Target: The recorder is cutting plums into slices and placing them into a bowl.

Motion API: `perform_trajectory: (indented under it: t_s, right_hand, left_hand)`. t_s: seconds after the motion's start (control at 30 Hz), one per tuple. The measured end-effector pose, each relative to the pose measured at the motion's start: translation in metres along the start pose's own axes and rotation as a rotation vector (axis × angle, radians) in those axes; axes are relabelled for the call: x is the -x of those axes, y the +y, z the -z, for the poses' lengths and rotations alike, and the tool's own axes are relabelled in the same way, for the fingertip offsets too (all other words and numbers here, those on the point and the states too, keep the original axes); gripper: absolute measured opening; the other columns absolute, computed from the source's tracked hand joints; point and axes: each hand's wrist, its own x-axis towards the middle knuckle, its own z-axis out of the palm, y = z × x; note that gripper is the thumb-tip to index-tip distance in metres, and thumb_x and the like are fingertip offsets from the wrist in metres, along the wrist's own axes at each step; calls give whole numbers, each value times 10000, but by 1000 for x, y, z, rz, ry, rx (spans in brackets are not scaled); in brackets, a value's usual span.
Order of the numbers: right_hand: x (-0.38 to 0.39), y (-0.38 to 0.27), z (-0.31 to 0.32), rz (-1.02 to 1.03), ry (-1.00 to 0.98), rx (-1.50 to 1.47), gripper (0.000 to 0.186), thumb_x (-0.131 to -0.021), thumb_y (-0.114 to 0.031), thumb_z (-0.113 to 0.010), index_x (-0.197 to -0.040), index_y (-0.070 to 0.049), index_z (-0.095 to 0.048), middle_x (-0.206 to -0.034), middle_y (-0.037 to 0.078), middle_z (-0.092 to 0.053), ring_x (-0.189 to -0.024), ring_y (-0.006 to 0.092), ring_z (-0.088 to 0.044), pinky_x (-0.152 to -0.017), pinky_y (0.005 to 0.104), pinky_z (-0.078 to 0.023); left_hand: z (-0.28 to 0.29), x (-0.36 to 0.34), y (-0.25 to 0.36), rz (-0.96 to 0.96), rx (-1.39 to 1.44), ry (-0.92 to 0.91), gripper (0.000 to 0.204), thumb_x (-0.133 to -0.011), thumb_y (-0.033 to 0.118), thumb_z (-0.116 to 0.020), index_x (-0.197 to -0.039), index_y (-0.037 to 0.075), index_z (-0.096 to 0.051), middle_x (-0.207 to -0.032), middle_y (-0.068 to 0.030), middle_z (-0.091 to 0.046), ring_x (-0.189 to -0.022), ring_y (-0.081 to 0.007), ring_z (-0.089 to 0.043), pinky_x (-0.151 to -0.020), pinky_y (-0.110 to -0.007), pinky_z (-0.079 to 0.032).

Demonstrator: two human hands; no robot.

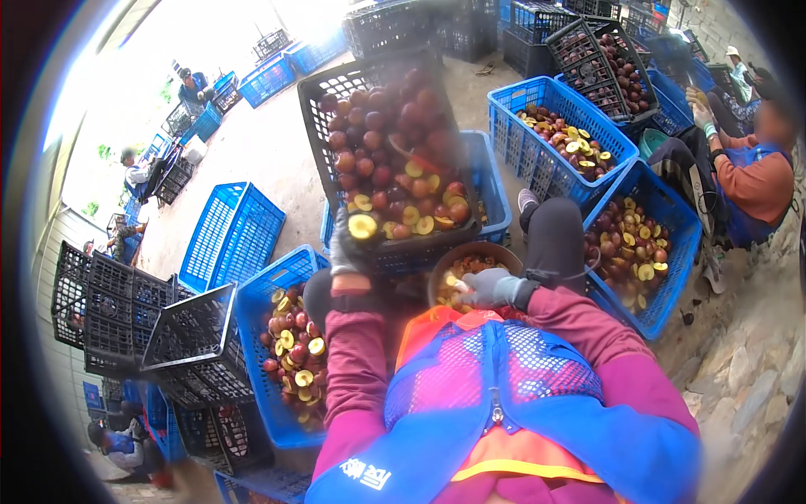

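My left hand (342, 250), in a grey glove, is at the near left corner of a black crate (312, 126) tilted toward me. Its fingers are closed on a halved plum (363, 226), yellow cut face up. Whole dark-red plums (382, 160) fill the crate, with several cut halves at its near end. My right hand (494, 287), gloved in grey, is closed over the near edge of a round bowl (438, 270) holding yellowish bits. What its fingers grip is hidden. Among the plums lies a blurred, thin red thing (413, 158).
Blue crates of halved plums stand at my left (252, 336), right (663, 311) and far right (504, 118). Another blue crate (483, 151) is under the black one. Black crates (197, 353) are stacked at left. A person (760, 181) sits at right; others work farther off.
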Motion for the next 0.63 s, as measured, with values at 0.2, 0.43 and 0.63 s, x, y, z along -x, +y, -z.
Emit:
perform_trajectory:
  t_s: [0.2,0.43,0.63]
  right_hand:
    - [-88,18,79,14,417,-107,477,-1004,-477,-589,-1163,-48,-726,-1094,252,-750,-1030,434,-724,-914,516,-557]
    - [-266,59,181,-279,511,-106,426,-1004,-393,-604,-1276,-68,-644,-1167,231,-732,-1107,427,-699,-957,521,-531]
    - [-419,130,200,-388,197,-24,445,-981,-431,-645,-1284,-107,-630,-1239,227,-715,-1092,402,-716,-943,524,-547]
  left_hand:
    - [-20,-10,80,-1,97,129,410,-1115,381,-475,-1213,38,-677,-1084,-143,-745,-906,-245,-726,-768,-391,-612]
    - [-43,-82,83,-768,-1204,229,276,-997,128,-635,-1232,-15,-663,-1068,-166,-758,-906,-318,-751,-783,-417,-601]
    - [21,-217,18,-420,-1109,298,370,-1013,225,-676,-1280,-30,-660,-1184,-218,-726,-1061,-376,-723,-898,-434,-591]
